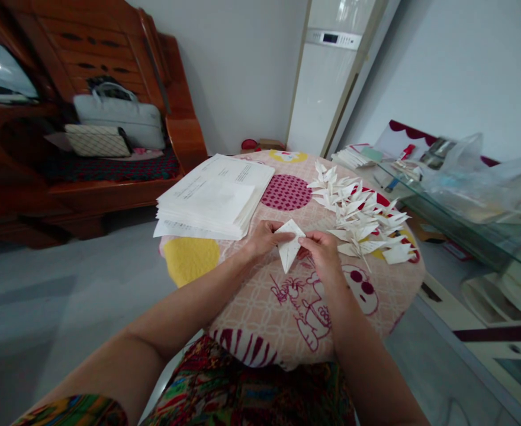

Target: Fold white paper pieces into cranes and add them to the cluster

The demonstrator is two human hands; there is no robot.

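Between my two hands is a folded piece of white paper (289, 251), kite-shaped with its long point toward me. My left hand (266, 236) pinches its left edge, the thumb lying on top. On the right edge, my right hand (322, 247) grips it between thumb and fingers. Both hands are just above the patterned cloth (251, 296) on the round table. Just right of my right hand lies a spread of folded paper cranes (353, 204). To the left, a stack of printed paper sheets (211, 198) rests near the table's edge.
A glass-topped stand (456, 207) with plastic bags (478, 171) and papers adjoins the table's right side. At the back left is a wooden bench (185, 136) holding a grey handbag (122, 115). A tall white air conditioner (325, 77) stands behind the table.
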